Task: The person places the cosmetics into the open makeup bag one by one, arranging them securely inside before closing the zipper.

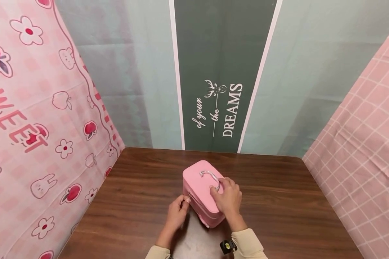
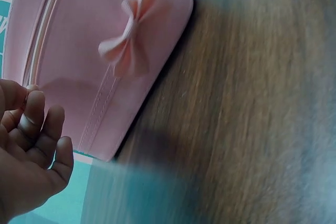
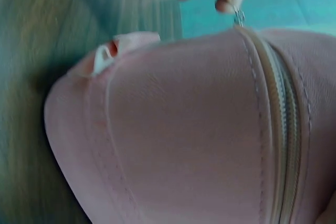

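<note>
A pink zip-up vanity case (image 1: 194, 176) stands on the wooden table, its silvery curved handle (image 1: 210, 173) on the lid. With thumb and index finger, my left hand (image 1: 177, 214) pinches the metal zipper pull (image 3: 239, 17) at the case's left side. My right hand (image 1: 230, 198) grips the lid's right edge, thumb and index finger around the near end of the handle. In the right wrist view the zipper (image 3: 285, 124) runs along the case below the lid. A pink bow (image 2: 132, 35) decorates the front in the left wrist view.
The brown table (image 1: 272, 201) extends around the case to its back edge. Behind it hangs a green curtain (image 1: 220, 54) with lettering. Patterned pink cloth (image 1: 52, 118) borders the left, and checked pink cloth (image 1: 363, 136) the right. A dark watch (image 1: 227, 246) shows near the right sleeve.
</note>
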`<state>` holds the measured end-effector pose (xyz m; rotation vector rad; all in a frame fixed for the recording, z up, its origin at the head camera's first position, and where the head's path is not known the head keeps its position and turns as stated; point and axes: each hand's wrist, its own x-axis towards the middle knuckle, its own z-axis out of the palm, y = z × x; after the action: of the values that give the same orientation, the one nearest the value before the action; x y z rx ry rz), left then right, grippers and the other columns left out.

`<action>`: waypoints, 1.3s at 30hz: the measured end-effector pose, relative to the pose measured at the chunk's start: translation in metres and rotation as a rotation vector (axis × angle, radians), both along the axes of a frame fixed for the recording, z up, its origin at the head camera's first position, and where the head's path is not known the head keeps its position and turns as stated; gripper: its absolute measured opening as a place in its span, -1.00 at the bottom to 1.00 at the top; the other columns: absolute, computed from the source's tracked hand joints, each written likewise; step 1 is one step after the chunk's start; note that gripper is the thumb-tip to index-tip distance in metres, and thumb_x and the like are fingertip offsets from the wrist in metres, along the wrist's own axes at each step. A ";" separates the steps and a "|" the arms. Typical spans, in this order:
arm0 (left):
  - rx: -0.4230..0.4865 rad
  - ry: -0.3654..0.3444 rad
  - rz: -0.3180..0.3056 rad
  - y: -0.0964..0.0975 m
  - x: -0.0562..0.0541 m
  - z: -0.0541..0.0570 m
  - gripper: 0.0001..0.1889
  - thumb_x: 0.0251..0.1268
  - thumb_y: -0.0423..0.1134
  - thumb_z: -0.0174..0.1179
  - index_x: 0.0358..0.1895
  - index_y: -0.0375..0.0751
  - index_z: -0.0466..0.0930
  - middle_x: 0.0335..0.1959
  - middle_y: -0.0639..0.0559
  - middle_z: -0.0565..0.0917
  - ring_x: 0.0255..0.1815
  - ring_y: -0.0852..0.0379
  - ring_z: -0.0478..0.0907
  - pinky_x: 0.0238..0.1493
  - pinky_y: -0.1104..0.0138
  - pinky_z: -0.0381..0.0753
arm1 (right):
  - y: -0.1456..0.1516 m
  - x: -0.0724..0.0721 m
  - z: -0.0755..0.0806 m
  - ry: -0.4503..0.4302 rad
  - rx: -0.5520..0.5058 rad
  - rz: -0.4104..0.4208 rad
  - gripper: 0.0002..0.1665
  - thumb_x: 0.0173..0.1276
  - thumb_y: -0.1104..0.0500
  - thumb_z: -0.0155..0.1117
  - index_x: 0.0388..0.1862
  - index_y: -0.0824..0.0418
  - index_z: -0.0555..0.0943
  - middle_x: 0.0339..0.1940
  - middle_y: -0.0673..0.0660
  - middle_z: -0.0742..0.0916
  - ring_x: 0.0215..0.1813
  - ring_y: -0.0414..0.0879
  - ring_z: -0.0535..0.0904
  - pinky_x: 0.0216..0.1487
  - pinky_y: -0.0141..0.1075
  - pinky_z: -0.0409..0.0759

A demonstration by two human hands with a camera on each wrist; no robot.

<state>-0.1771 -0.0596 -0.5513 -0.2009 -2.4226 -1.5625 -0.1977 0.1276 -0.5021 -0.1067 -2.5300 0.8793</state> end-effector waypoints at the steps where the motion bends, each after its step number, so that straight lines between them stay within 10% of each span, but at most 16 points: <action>1: 0.003 0.005 -0.011 0.001 0.001 0.000 -0.89 0.27 -0.32 0.13 -0.40 -0.23 0.56 -0.64 0.25 0.38 -0.58 0.31 0.33 -0.51 0.41 0.34 | -0.003 0.002 -0.001 0.016 -0.003 -0.023 -0.47 0.06 -0.10 0.34 -0.06 0.19 0.62 0.02 0.26 0.58 -0.04 0.22 0.43 -0.08 0.10 0.32; 13: 0.023 0.047 -0.043 -0.001 0.002 -0.002 -0.91 0.24 -0.36 0.14 -0.42 -0.25 0.57 -0.66 0.26 0.38 -0.61 0.33 0.31 -0.54 0.43 0.34 | -0.017 0.010 -0.001 0.052 -0.024 -0.090 -0.45 0.06 -0.11 0.34 -0.06 0.22 0.60 0.01 0.30 0.55 -0.02 0.23 0.40 -0.15 0.13 0.27; 20: 0.051 0.048 -0.064 -0.002 0.003 -0.005 -0.90 0.23 -0.38 0.14 -0.43 -0.29 0.55 -0.66 0.25 0.42 -0.62 0.34 0.33 -0.57 0.42 0.36 | 0.006 0.013 0.009 -0.054 0.030 0.169 -0.33 0.02 -0.02 0.40 0.07 0.29 0.51 0.10 0.38 0.48 0.09 0.28 0.34 -0.01 0.20 0.29; 29: 0.089 0.013 -0.069 -0.003 0.003 -0.002 -0.89 0.26 -0.37 0.11 -0.42 -0.32 0.54 -0.64 0.17 0.46 -0.60 0.31 0.35 -0.55 0.42 0.36 | 0.020 -0.024 0.006 0.322 0.221 0.599 -0.67 0.03 0.16 0.35 -0.16 0.19 0.67 0.01 0.19 0.63 0.12 0.15 0.45 -0.04 0.07 0.38; 39: 0.077 -0.017 -0.109 -0.003 0.003 0.000 -0.87 0.30 -0.35 0.09 -0.39 -0.32 0.54 -0.63 0.17 0.46 -0.59 0.31 0.36 -0.52 0.40 0.38 | 0.015 -0.016 0.002 0.240 0.223 0.451 -0.81 0.09 0.18 0.34 -0.27 0.09 0.73 -0.03 0.04 0.67 0.04 0.02 0.51 -0.07 -0.01 0.40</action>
<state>-0.1739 -0.0629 -0.5514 -0.3109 -2.3951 -1.7069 -0.2137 0.1425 -0.4997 0.6230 -2.4360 0.7077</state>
